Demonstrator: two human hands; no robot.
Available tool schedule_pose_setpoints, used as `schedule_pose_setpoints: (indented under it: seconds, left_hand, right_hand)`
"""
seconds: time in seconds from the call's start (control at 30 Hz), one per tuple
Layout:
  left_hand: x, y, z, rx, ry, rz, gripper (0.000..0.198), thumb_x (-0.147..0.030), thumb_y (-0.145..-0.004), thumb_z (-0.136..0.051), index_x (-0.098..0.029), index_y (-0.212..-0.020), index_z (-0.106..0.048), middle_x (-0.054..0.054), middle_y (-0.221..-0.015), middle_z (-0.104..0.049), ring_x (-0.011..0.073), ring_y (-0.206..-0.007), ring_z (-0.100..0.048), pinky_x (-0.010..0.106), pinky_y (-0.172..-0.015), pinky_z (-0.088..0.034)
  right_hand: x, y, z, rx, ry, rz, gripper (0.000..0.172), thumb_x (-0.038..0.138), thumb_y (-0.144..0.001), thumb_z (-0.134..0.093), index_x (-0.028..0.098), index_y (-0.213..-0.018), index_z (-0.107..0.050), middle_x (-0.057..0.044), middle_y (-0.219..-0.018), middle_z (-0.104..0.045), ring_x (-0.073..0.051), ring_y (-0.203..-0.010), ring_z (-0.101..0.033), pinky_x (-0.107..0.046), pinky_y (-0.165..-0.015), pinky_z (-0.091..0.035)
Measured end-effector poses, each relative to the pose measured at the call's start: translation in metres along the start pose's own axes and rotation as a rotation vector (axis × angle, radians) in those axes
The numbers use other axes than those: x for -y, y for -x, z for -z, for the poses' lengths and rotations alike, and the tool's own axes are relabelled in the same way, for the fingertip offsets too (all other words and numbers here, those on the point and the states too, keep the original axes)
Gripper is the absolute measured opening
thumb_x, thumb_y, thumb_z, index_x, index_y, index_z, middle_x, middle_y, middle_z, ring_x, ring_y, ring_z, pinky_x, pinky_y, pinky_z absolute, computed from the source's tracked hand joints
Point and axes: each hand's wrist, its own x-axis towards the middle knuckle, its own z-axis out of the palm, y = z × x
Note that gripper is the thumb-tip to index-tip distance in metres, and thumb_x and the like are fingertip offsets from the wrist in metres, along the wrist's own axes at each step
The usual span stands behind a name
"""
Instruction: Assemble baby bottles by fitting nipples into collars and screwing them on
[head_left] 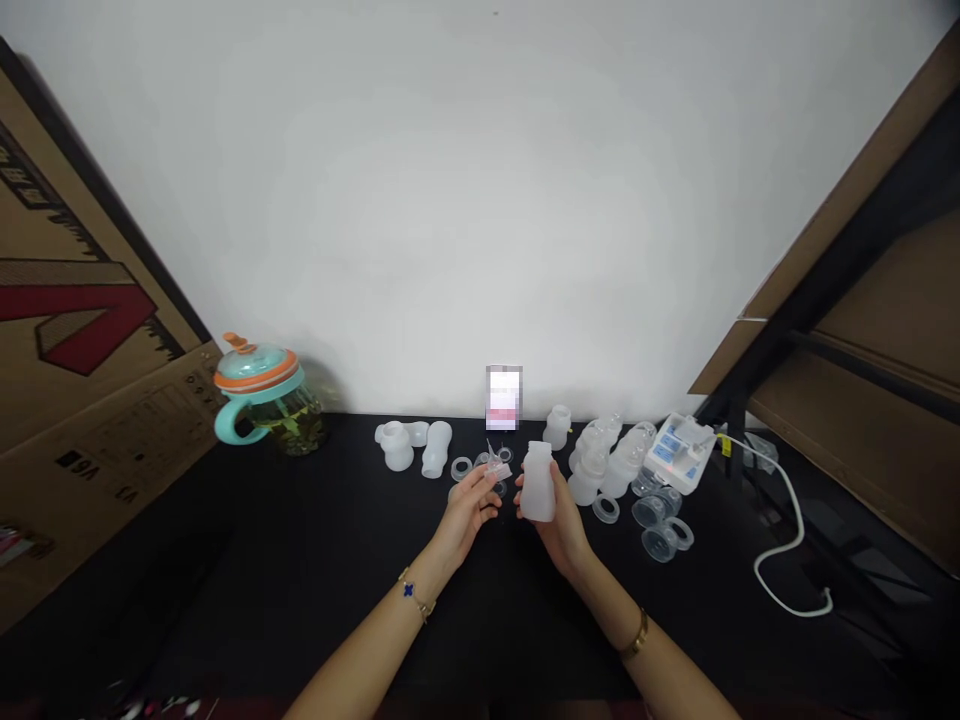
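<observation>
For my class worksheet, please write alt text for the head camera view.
A person's right hand holds an uncapped, frosted white bottle, and the left hand holds a small clear piece. On the black table around them are more bottles and loose rings, with a lidded jug of leaves at left.

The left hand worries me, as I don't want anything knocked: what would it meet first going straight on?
The left hand would probably meet the small pale translucent ring ahead, or pass above it to the bright rectangular upright screen; depth is unclear.
</observation>
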Motion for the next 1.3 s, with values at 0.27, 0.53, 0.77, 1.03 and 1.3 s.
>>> schedule_pose_setpoints:
  seconds: [0.27, 0.53, 0.77, 1.03, 1.3]
  left_hand:
    - [0.0008, 0.0002, 0.0016, 0.028, 0.003, 0.010, 0.051, -0.041, -0.068, -0.087, -0.017, -0.109, -0.069, 0.002, -0.086, -0.069, 0.0077, -0.060, -0.060, 0.019, -0.054, -0.048]
    - [0.0021, -0.0011, 0.0055, 0.024, 0.028, -0.031, 0.047, -0.026, -0.067, -0.088, -0.018, -0.110, -0.072, 0.005, -0.096, -0.073, 0.0082, -0.065, -0.061, 0.018, -0.056, -0.047]
    - [-0.0038, 0.0010, 0.0033, 0.042, 0.034, -0.031, 0.050, -0.019, -0.069, -0.085, -0.022, -0.117, -0.070, 0.008, -0.133, -0.065, 0.0135, -0.088, -0.069, 0.018, -0.063, -0.053]
    - [-0.0042, 0.0014, 0.0043, 0.046, 0.094, -0.022, 0.036, -0.037, -0.079, -0.079, -0.016, -0.107, -0.071, 0.013, -0.124, -0.069, 0.0118, -0.073, -0.068, 0.020, -0.060, -0.054]
    - [-0.0017, -0.0045, 0.0048, -0.007, 0.117, 0.016, 0.040, -0.051, -0.086, -0.069, -0.012, -0.095, -0.069, 0.012, -0.097, -0.074, 0.0074, -0.056, -0.058, 0.018, -0.052, -0.048]
  right_hand:
    - [-0.0023, 0.0033, -0.0003, -0.038, 0.018, 0.004, 0.047, 0.063, -0.083, -0.066, 0.019, -0.098, -0.072, -0.007, -0.094, -0.072, -0.022, -0.079, -0.067, -0.033, -0.065, -0.057]
    - [-0.0080, 0.0045, 0.0010, -0.049, -0.019, -0.057, 0.039, 0.053, -0.082, -0.072, 0.017, -0.097, -0.071, -0.008, -0.095, -0.074, -0.022, -0.078, -0.069, -0.033, -0.066, -0.057]
    - [-0.0074, 0.0052, 0.0032, -0.043, -0.057, -0.059, 0.036, 0.049, -0.082, -0.073, 0.017, -0.099, -0.071, -0.007, -0.096, -0.074, -0.020, -0.080, -0.068, -0.034, -0.071, -0.058]
    - [-0.0023, 0.0041, 0.0017, -0.010, -0.075, -0.076, 0.045, 0.060, -0.088, -0.060, 0.018, -0.102, -0.070, -0.004, -0.082, -0.072, -0.016, -0.061, -0.065, -0.027, -0.052, -0.053]
    - [-0.0009, 0.0039, 0.0022, 0.027, -0.067, -0.094, 0.050, 0.065, -0.089, -0.055, 0.019, -0.099, -0.071, -0.004, -0.080, -0.071, -0.015, -0.060, -0.066, -0.026, -0.053, -0.055]
